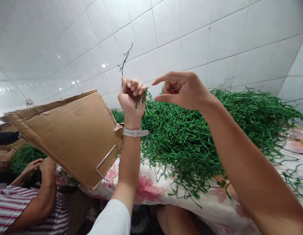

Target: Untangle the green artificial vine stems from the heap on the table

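Observation:
My left hand [133, 94], with a pale watch band on its wrist, is raised with its fingers curled round thin green stems [141, 103]. One dark, branching stem end [125, 59] sticks up above the thumb, and green ends hang out on the little-finger side. To its right, my right hand [182, 88] is held in the air with thumb and forefinger spread apart and nothing between them. Behind and below both hands lies a large tangled heap of similar green stems [181, 130].
The heap rests on a table with a floral cloth [151, 187] against a white tiled wall [195, 45]. At left a cardboard sheet [75, 130] stands tilted beside a metal wire stand [108, 160]. Beyond it, a person in a striped shirt [16, 209] handles more green stems [27, 158].

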A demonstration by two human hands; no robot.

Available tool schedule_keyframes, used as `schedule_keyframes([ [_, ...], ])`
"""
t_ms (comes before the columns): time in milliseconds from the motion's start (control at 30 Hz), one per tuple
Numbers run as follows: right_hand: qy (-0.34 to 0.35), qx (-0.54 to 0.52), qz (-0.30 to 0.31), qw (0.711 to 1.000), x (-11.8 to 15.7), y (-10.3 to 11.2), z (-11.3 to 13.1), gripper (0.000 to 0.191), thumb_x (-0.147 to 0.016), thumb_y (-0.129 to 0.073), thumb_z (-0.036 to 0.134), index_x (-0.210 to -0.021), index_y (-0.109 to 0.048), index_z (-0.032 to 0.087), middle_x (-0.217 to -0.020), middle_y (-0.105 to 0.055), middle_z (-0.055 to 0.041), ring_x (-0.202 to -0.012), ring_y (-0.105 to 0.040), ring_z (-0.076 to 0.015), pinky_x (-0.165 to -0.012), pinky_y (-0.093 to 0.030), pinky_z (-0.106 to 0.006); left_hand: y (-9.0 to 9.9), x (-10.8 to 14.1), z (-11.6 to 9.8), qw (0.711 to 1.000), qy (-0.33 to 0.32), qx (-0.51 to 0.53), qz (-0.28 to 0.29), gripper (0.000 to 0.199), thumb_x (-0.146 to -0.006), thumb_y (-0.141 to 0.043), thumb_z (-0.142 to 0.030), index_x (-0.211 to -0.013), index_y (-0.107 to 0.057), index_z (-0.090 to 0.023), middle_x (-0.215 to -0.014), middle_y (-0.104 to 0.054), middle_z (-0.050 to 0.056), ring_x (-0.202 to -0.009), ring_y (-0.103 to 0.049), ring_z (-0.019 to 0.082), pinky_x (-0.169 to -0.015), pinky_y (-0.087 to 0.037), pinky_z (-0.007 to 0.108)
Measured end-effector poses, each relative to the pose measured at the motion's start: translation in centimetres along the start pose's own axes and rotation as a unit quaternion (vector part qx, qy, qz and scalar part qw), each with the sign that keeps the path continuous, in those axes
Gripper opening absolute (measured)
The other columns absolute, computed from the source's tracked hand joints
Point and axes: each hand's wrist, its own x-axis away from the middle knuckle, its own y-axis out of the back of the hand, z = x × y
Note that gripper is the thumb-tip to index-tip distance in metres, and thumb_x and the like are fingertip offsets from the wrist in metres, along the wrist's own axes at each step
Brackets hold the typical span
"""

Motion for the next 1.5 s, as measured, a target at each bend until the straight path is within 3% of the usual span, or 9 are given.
schedule_keyframes([
  [267, -0.009, 0.041, -0.024, 0.999, -0.4, -1.5, 0.7, 0.033, -0.084, -0.076, 0.047, -0.069, -0.064, 0.020, -0.061, -0.043, 0.0024, -0.060, -0.035, -0.0109, -0.055, -0.031, -0.031, 0.5, 0.0, 0.5, 1.000, -0.015, 0.011, -0.017, 0.051, -0.111, -0.034, -0.030, -0.063, -0.043, -0.020, -0.063, -0.038, -0.001, -0.055, -0.041, 0.011, -0.061, -0.047, 0.023],
  [467, -0.038, -0.064, 0.072, 0.995, -0.4, -0.8, -1.3, 0.031, -0.088, -0.067, 0.045, -0.071, -0.054, 0.021, -0.056, -0.030, 0.0062, -0.053, -0.025, -0.0086, -0.049, -0.021, -0.029, 1.4, -0.4, 0.6, 0.999, -0.045, 0.011, -0.004, 0.053, -0.111, -0.038, -0.028, -0.059, -0.045, -0.020, -0.059, -0.035, -0.001, -0.053, -0.035, 0.011, -0.058, -0.043, 0.025],
  [633, -0.029, 0.082, 0.154, 0.984, -0.3, -0.1, -1.2, 0.032, -0.087, -0.061, 0.028, -0.064, -0.041, 0.021, -0.063, -0.034, 0.0032, -0.063, -0.029, -0.0105, -0.058, -0.028, -0.028, 0.7, 0.1, 0.9, 0.999, -0.037, -0.009, 0.000, 0.060, -0.111, -0.039, -0.043, -0.055, -0.045, -0.020, -0.055, -0.028, -0.002, -0.046, -0.025, 0.010, -0.047, -0.033, 0.026],
  [833, -0.113, 0.238, 0.045, 0.964, 0.6, 3.7, -5.0, 0.018, -0.082, -0.059, 0.021, -0.067, -0.050, 0.021, -0.068, -0.049, -0.0015, -0.072, -0.047, -0.0160, -0.068, -0.037, -0.031, -2.2, 2.4, 2.7, 0.989, -0.046, -0.112, 0.084, 0.063, -0.110, -0.044, -0.039, -0.051, -0.040, -0.019, -0.054, -0.035, -0.001, -0.047, -0.029, 0.009, -0.048, -0.029, 0.028],
  [967, -0.257, 0.353, -0.055, 0.898, 2.5, 7.3, -8.5, 0.011, -0.084, -0.060, 0.022, -0.073, -0.060, 0.021, -0.079, -0.064, -0.0094, -0.082, -0.058, -0.0238, -0.076, -0.040, -0.038, -2.7, 3.5, -1.8, 0.985, -0.158, -0.029, 0.068, 0.063, -0.112, -0.031, -0.044, -0.054, -0.037, -0.019, -0.054, -0.027, -0.002, -0.042, -0.020, 0.009, -0.044, -0.024, 0.030],
  [1100, -0.313, 0.272, -0.128, 0.901, 3.1, 8.3, -9.5, 0.017, -0.090, -0.059, 0.030, -0.079, -0.066, 0.019, -0.072, -0.060, -0.0074, -0.072, -0.054, -0.0206, -0.072, -0.041, -0.038, -1.6, 3.1, -4.7, 0.986, -0.156, -0.010, 0.061, 0.066, -0.113, -0.018, -0.043, -0.055, -0.041, -0.020, -0.054, -0.030, -0.001, -0.040, -0.018, 0.009, -0.043, -0.023, 0.032],
  [1267, -0.304, 0.157, -0.129, 0.931, 2.0, 7.0, -8.5, 0.017, -0.088, -0.068, 0.029, -0.078, -0.065, 0.017, -0.068, -0.057, -0.0027, -0.062, -0.046, -0.0136, -0.063, -0.038, -0.035, -0.5, 1.3, -2.0, 0.995, -0.062, -0.042, 0.061, 0.064, -0.112, -0.030, -0.047, -0.055, -0.042, -0.020, -0.051, -0.030, -0.001, -0.041, -0.019, 0.009, -0.042, -0.024, 0.030],
  [1400, -0.331, 0.196, -0.113, 0.916, 1.9, 6.8, -8.0, 0.020, -0.086, -0.074, 0.036, -0.084, -0.070, 0.016, -0.076, -0.070, -0.0085, -0.069, -0.059, -0.0180, -0.068, -0.046, -0.037, -0.6, 0.6, -0.8, 0.998, -0.016, -0.039, 0.039, 0.065, -0.113, -0.026, -0.042, -0.054, -0.040, -0.020, -0.050, -0.029, -0.002, -0.041, -0.021, 0.010, -0.040, -0.026, 0.027],
  [1500, -0.344, 0.259, -0.077, 0.899, 2.0, 7.0, -7.8, 0.037, -0.098, -0.057, 0.047, -0.086, -0.073, 0.017, -0.084, -0.077, -0.0141, -0.078, -0.068, -0.0253, -0.078, -0.051, -0.044, -0.7, 0.7, -0.7, 0.999, -0.006, -0.031, 0.029, 0.064, -0.113, -0.029, -0.040, -0.054, -0.039, -0.020, -0.051, -0.030, -0.002, -0.041, -0.021, 0.010, -0.040, -0.026, 0.026],
])
